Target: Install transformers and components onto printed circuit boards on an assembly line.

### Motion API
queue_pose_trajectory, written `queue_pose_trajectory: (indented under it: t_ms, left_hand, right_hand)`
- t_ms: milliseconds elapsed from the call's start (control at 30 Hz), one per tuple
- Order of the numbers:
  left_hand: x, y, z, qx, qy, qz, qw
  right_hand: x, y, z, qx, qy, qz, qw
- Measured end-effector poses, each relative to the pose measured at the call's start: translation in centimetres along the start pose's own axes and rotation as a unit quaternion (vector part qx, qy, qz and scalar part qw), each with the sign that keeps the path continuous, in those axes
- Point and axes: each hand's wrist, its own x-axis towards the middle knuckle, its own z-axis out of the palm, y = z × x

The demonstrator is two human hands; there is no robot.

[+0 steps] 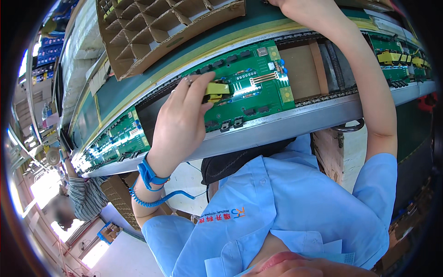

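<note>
My left hand (181, 119) reaches over the left part of a green circuit board (270, 94). Its fingers and thumb close around a yellow transformer (218, 88) at the board's surface; whether the part is fully seated I cannot tell. Black components, blue disc parts and bare wire links also sit on this board. A blue wrist strap (148, 175) with a coiled cord is around my left wrist. My right arm stretches across the line to the far side, where my right hand (295, 6) is cut off by the top edge, its fingers hidden.
The board rests between the metal rails (323, 113) of a conveyor line. More populated boards lie at left (121, 141) and right (392, 71). A cardboard divider box (159, 34) stands beyond the rail. At far left, a person in a striped sleeve (87, 198) sits by the line.
</note>
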Motion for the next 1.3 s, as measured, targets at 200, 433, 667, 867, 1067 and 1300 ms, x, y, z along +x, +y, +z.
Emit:
queue_pose_trajectory:
  t_ms: [200, 433, 667, 867, 1067, 1300]
  left_hand:
    - [1.6, 1.1, 0.1, 0.121, -0.049, 0.025, 0.991]
    - [1.7, 1.5, 0.8, 0.200, -0.070, 0.014, 0.977]
    - [1.2, 1.1, 0.0, 0.158, -0.048, 0.042, 0.985]
    - [9.3, -3.1, -7.1, 0.073, 0.195, 0.003, 0.978]
    - [19.0, -11.3, -9.6, 0.219, 0.324, -0.077, 0.917]
    - [20.5, -15.7, -8.6, 0.073, 0.424, -0.083, 0.899]
  right_hand:
    - [-0.2, -0.2, -0.1, 0.015, 0.008, -0.021, 1.000]
    - [0.5, 0.0, -0.2, -0.002, 0.014, -0.029, 0.999]
    - [0.1, 2.1, 1.2, 0.008, 0.079, -0.088, 0.993]
    - [-0.6, 1.1, 0.7, 0.022, 0.050, -0.033, 0.998]
    - [-0.8, 1.5, 0.4, 0.012, 0.051, -0.038, 0.998]
    - [-3.8, 0.1, -2.0, 0.434, -0.089, -0.029, 0.896]
